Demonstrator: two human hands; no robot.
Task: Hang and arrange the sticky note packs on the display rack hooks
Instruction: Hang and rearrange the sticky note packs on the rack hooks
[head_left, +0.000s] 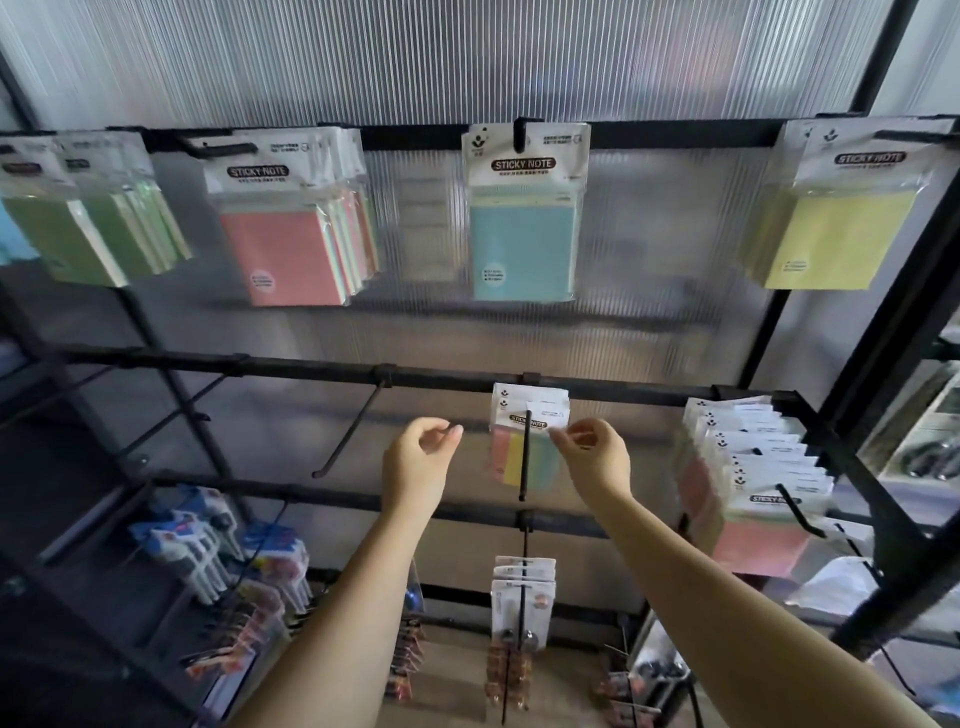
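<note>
Multicolour striped sticky note pack (525, 441) hangs far back on the black middle-row hook (524, 457). Right hand (592, 457) pinches its white header corner; left hand (418, 462) hovers just left, loosely curled, holding nothing. Stack of pink sticky note packs (753, 493) crowds the hook to the right; bare black hook (348, 436) to the left.

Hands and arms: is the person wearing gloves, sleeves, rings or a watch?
No. The left hand and right hand are bare, with no gloves, and I can see no rings. Both forearms are uncovered to the picture's edge: no sleeves, watch or bracelet show.
</note>
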